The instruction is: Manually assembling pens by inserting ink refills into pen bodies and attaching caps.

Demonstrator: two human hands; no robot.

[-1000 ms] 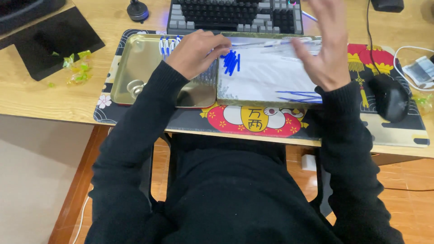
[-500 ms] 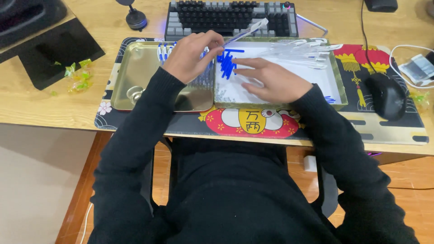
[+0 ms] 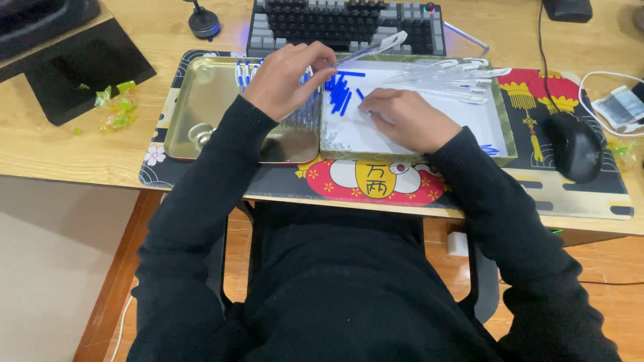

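My left hand (image 3: 285,77) grips a clear pen barrel (image 3: 372,48) that points up and right over the tray edge. My right hand (image 3: 402,119) rests, fingers curled, on the white sheet in the right tray (image 3: 506,131), touching the small blue caps (image 3: 341,94) scattered there. Several clear pen barrels (image 3: 446,84) lie at the far side of that tray. Under my left hand, a row of pens with blue tips (image 3: 245,74) lies in the metal tray (image 3: 201,114).
A keyboard (image 3: 342,20) sits beyond the trays. A black mouse (image 3: 573,147) is on the patterned desk mat (image 3: 577,194) at right, with a cable and paper scraps (image 3: 620,107) near it. Green candy wrappers (image 3: 114,104) and a black pad (image 3: 80,67) lie left.
My right hand came down from above the tray onto the white sheet by the blue caps. My left hand has lifted a clear barrel.
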